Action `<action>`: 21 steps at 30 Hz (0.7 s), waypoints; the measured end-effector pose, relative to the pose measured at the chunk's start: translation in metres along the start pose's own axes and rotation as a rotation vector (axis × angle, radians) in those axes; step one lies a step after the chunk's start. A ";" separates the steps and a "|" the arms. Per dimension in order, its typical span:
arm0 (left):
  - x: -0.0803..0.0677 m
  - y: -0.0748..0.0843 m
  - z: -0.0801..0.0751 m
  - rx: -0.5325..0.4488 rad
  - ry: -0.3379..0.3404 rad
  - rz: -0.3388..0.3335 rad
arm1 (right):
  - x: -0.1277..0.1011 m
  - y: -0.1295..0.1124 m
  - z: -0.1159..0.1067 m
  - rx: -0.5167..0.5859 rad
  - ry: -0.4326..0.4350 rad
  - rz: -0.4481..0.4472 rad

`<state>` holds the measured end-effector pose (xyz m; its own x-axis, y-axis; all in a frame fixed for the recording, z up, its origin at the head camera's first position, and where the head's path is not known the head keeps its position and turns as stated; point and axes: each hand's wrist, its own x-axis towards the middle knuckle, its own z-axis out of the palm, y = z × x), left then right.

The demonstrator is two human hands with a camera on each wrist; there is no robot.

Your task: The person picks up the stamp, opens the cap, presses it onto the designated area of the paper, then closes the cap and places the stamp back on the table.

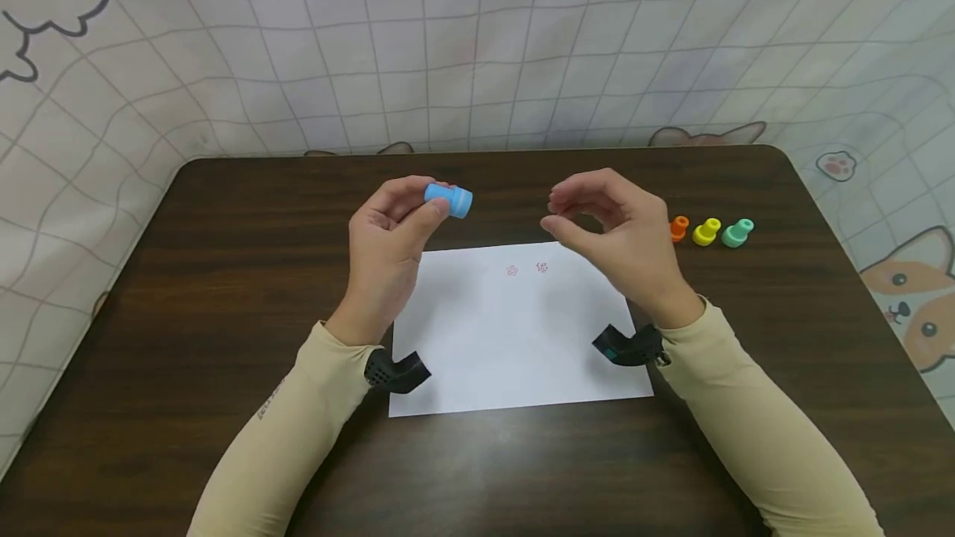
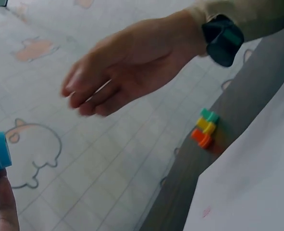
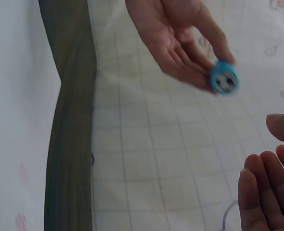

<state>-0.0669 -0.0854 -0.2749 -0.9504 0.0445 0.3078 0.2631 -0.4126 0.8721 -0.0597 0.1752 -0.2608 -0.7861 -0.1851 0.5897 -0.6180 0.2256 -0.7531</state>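
Observation:
In the head view my left hand [image 1: 388, 247] pinches a small blue stamp [image 1: 450, 200] between thumb and fingers, above the sheet's far left corner. The right wrist view shows the round end of this stamp [image 3: 225, 81], pale with dark marks, turned toward that camera. My right hand [image 1: 615, 234] hovers over the far right part of the paper, thumb apart from the bent fingers and nothing between them. Beneath both hands lies a white sheet of paper [image 1: 515, 338] bearing two small red prints [image 1: 511, 270] near its far edge.
Right of my right hand, an orange stamp [image 1: 678, 228], a yellow stamp [image 1: 705, 232] and a green stamp [image 1: 737, 233] stand in a row on the dark wooden table [image 1: 224, 313]. Behind the table hangs a white gridded cloth [image 1: 448, 48] with cartoon drawings.

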 end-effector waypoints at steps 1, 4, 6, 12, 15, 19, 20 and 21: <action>-0.002 -0.001 0.003 -0.008 -0.011 -0.007 | 0.000 -0.002 0.005 0.012 -0.015 -0.010; -0.009 -0.004 0.012 -0.008 -0.035 -0.025 | -0.001 -0.006 0.017 0.036 -0.053 -0.041; -0.013 -0.006 0.017 -0.007 -0.049 -0.039 | -0.003 -0.008 0.023 0.060 -0.065 -0.053; -0.022 -0.012 0.024 -0.019 -0.076 -0.080 | -0.007 -0.010 0.034 0.122 -0.068 -0.037; -0.025 -0.013 0.025 -0.016 -0.073 -0.095 | -0.009 -0.010 0.037 0.129 -0.055 -0.033; -0.027 -0.014 0.027 -0.030 -0.063 -0.107 | -0.011 -0.009 0.041 0.131 -0.036 -0.034; -0.027 -0.015 0.027 -0.036 -0.062 -0.110 | -0.011 -0.009 0.041 0.131 -0.031 -0.033; -0.028 -0.015 0.027 -0.041 -0.061 -0.110 | -0.011 -0.008 0.042 0.137 -0.027 -0.033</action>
<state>-0.0401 -0.0556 -0.2859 -0.9609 0.1461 0.2351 0.1500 -0.4391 0.8858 -0.0454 0.1352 -0.2733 -0.7638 -0.2161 0.6082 -0.6355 0.0867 -0.7672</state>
